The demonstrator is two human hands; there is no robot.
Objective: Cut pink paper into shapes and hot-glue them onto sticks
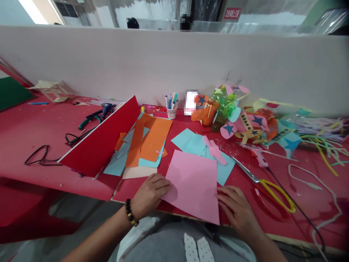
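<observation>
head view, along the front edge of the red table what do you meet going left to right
left hand with a black bead bracelet → square pink paper sheet → right hand → yellow-handled scissors → white cord

Left hand [149,194] loosely curled, right hand [236,207] flat, palms down.
</observation>
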